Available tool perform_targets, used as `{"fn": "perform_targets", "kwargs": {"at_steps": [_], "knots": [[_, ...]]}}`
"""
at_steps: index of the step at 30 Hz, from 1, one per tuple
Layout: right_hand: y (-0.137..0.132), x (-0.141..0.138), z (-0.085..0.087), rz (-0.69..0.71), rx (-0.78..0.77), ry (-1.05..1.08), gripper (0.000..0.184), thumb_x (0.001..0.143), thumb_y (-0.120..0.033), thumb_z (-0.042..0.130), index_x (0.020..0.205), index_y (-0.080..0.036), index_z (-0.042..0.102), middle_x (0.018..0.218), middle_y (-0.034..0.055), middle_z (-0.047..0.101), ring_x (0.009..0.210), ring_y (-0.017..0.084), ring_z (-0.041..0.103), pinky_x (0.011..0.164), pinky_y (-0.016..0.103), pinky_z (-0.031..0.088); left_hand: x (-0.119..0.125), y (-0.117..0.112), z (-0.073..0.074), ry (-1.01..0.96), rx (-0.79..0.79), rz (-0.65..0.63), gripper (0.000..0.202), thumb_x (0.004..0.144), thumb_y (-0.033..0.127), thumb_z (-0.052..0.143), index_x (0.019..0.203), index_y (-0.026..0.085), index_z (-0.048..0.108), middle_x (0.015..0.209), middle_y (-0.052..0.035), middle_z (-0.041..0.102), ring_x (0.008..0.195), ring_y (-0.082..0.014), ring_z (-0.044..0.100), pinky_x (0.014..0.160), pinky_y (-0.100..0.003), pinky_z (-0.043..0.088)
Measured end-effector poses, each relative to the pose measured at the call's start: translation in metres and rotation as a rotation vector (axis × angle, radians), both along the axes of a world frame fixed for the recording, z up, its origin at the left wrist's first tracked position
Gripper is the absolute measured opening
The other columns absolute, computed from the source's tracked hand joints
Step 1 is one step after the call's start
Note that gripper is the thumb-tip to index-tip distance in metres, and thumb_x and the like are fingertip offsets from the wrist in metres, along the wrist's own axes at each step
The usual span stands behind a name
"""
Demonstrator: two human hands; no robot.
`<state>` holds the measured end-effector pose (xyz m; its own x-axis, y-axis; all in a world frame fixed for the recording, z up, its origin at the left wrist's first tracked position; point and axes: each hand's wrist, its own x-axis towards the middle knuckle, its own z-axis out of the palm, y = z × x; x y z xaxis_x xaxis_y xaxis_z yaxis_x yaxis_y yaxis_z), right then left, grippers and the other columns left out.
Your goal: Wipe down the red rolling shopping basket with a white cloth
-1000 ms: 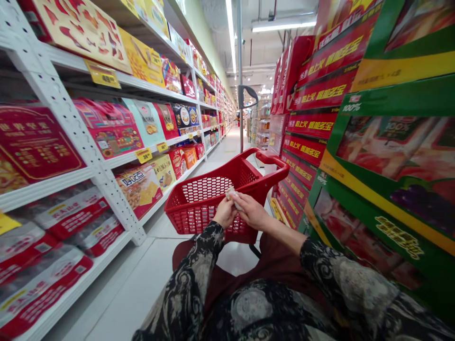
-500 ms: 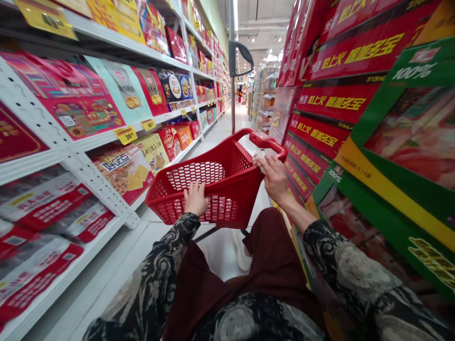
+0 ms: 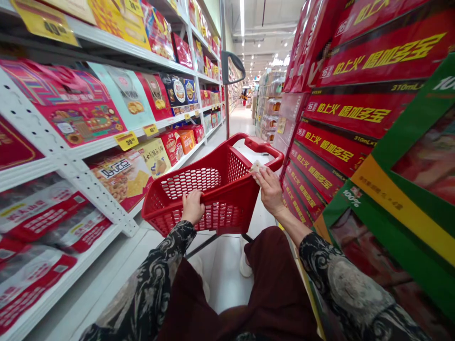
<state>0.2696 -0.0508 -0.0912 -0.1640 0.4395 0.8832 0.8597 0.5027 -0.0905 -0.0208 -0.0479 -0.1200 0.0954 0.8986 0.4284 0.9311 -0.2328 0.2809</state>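
A red plastic mesh shopping trolley basket (image 3: pixel 213 199) stands in front of me on a low frame, with a red handle bar (image 3: pixel 259 144) at its far end. My left hand (image 3: pixel 193 207) grips the near rim of the basket. My right hand (image 3: pixel 270 191) rests at the rim's right side, its fingertips pinching a crumpled pale tissue (image 3: pixel 255 166) against the red plastic. Inside the basket I can see only the mesh and no goods. My patterned black sleeves and dark red trousers fill the bottom of the view.
White metal shelves (image 3: pixel 88 163) with boxed snacks and yellow price tags run along the left. Stacked red and green cartons (image 3: pixel 341 113) tower close on the right. A grey pole with a black curved handle (image 3: pixel 227 66) rises ahead, and a distant person stands down the aisle.
My hands have moved apart: the left has gone from the tissue to the basket's near rim. The right has carried the tissue forward to the rim's right side. The basket has shifted slightly.
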Motion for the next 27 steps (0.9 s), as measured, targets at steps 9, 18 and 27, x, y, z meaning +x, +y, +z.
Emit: {"fn": "perform_targets", "kwargs": {"at_steps": [9,18,27], "knots": [[0.038,-0.006,-0.017,0.053,0.063,0.0,0.042,0.088,-0.007,0.036,0.124,-0.023,0.052,0.13,0.0054,0.052,0.134,0.019,0.025,0.107,0.048,0.031,-0.019,0.048,0.001,-0.02,-0.085,0.001,0.024,0.063,0.016,0.045,0.085,0.022,0.052,0.102,-0.0038,0.065,0.103,-0.0209,0.054,0.104,-0.047,0.021],[0.064,-0.011,-0.026,0.07,-0.017,-0.22,0.04,0.091,-0.008,0.035,0.127,-0.021,0.049,0.133,0.0066,0.049,0.136,0.019,0.02,0.11,0.049,0.022,-0.023,0.085,0.002,-0.012,-0.11,-0.026,0.024,0.061,0.016,0.043,0.083,0.022,0.052,0.098,-0.0032,0.065,0.103,-0.021,0.054,0.103,-0.048,0.021],[0.039,-0.006,-0.1,0.286,-0.177,-0.484,0.038,0.089,-0.007,0.036,0.124,-0.017,0.051,0.127,0.0083,0.054,0.132,0.019,0.029,0.105,0.047,0.032,-0.018,0.075,0.001,0.056,-0.041,-0.093,0.032,0.064,0.011,0.042,0.093,0.019,0.054,0.108,-0.0081,0.063,0.107,-0.0226,0.053,0.103,-0.05,0.024]]}}
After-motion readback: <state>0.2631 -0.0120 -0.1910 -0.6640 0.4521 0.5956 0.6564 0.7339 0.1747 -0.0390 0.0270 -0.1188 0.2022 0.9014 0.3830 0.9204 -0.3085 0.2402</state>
